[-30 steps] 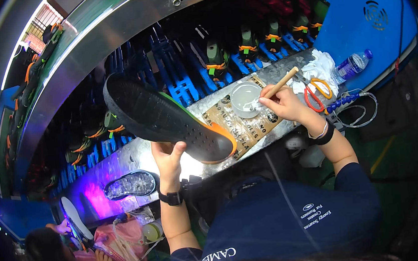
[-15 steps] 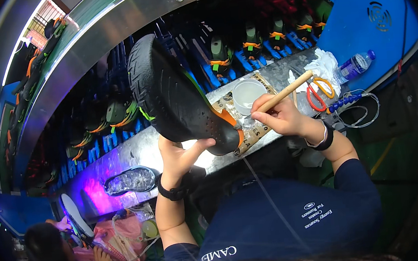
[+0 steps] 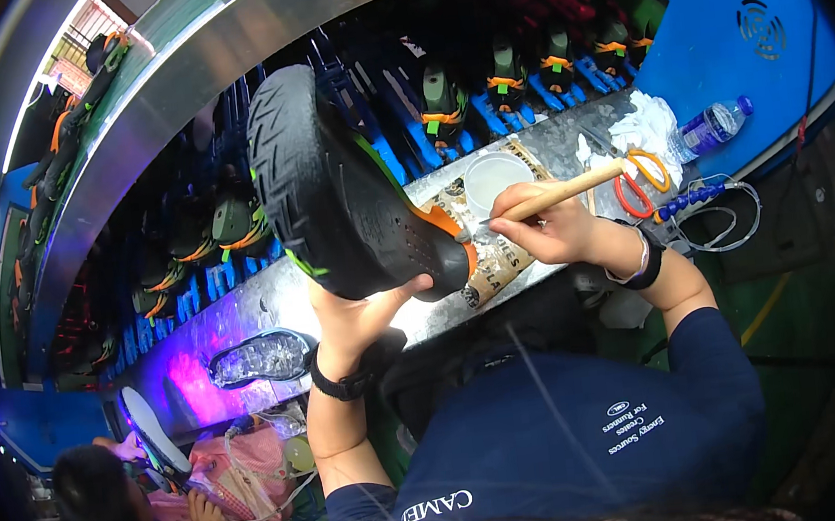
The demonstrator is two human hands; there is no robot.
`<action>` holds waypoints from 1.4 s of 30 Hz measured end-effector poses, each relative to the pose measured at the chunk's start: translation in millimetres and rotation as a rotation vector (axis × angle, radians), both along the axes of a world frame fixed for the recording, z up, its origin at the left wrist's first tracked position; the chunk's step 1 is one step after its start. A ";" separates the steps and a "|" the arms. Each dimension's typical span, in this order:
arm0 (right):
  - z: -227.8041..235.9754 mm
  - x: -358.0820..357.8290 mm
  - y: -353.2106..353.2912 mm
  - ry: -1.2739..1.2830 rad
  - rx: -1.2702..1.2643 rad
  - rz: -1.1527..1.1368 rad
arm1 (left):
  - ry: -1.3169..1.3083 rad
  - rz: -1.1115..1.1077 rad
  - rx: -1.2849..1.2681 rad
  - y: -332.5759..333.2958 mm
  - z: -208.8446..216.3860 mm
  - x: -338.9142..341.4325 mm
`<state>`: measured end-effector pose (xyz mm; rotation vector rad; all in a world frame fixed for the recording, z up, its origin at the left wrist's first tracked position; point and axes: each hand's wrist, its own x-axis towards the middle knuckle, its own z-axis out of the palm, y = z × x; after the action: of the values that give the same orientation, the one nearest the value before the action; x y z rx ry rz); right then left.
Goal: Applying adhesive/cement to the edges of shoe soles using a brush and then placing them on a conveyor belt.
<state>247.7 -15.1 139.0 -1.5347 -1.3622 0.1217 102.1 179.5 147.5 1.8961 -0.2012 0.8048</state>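
My left hand [image 3: 357,311] is closed round a black shoe [image 3: 368,215], its thumb along the side. The shoe is tilted, its chunky treaded sole facing left. Orange and bright green trim edges the upper. My right hand [image 3: 557,229] grips a brush [image 3: 571,188] by its pale wooden handle, which points up to the right. The brush's tip is at the shoe's orange trim; I cannot tell whether it touches. Just beyond my right fingers stands a white tub [image 3: 495,181] of pale liquid, on a printed brown sheet [image 3: 495,271].
On the metal bench [image 3: 414,329] lie a mould-like shoe form [image 3: 261,359], scissors [image 3: 632,196] with red and orange handles, white cloth [image 3: 647,133] and a plastic bottle [image 3: 715,129]. Shoes [image 3: 443,102] stand on blue racks behind. A co-worker [image 3: 100,507] holds another shoe [image 3: 153,432] at lower left.
The shoe has turned so more of its sole tread shows, and it has shifted slightly up and left. My right hand has moved a little left, bringing the brush tip to the orange trim.
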 end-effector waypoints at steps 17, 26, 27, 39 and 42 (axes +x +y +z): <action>-1.6 -20.4 -6.4 0.307 0.025 -0.032 | 0.023 0.198 0.257 -4.5 -5.5 -3.3; -5.6 -16.1 -2.8 0.270 0.069 -0.103 | -0.050 0.121 0.012 2.7 -9.6 -0.9; -5.4 -17.5 -3.5 0.234 0.045 -0.063 | -0.049 0.122 0.011 2.7 -9.2 -0.6; 9.3 -11.2 -5.4 0.254 -0.080 -0.020 | 0.021 -0.132 -0.493 9.7 -12.8 9.4; 8.0 -8.8 -1.3 0.224 -0.033 -0.023 | 0.049 -0.155 -0.559 10.8 -15.3 11.1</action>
<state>238.9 -16.4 147.1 -1.5146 -1.1696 0.2939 113.1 190.3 132.2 1.3537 -0.0787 0.6268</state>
